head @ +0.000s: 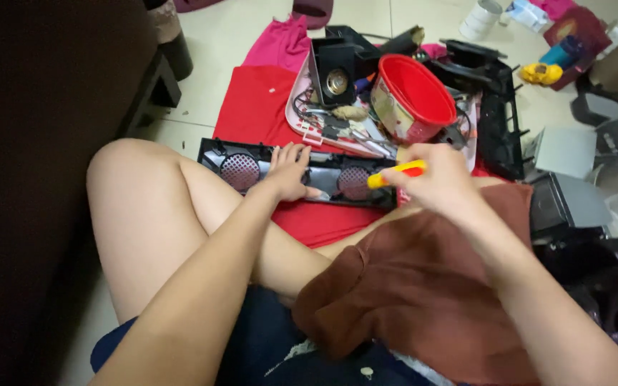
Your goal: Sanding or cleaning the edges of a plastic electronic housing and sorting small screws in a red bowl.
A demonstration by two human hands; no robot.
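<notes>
Left hand (289,171) spread flat, fingers released, on long black plastic grille panel (302,174) at frame centre; right hand (443,179) clenched around yellow-and-red screwdriver handle (396,174). Red round labelled tub (413,99) just above, crowding upper centre; bare pale floor tiles (212,43) upper left.

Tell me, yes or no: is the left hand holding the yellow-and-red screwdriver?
No. The left hand rests flat on the black speaker panel, while the right hand grips the yellow-and-red screwdriver.

A red tub (413,96) is lying tipped on the red cloth (255,107), a small black speaker (334,71) standing just beside it.
</notes>
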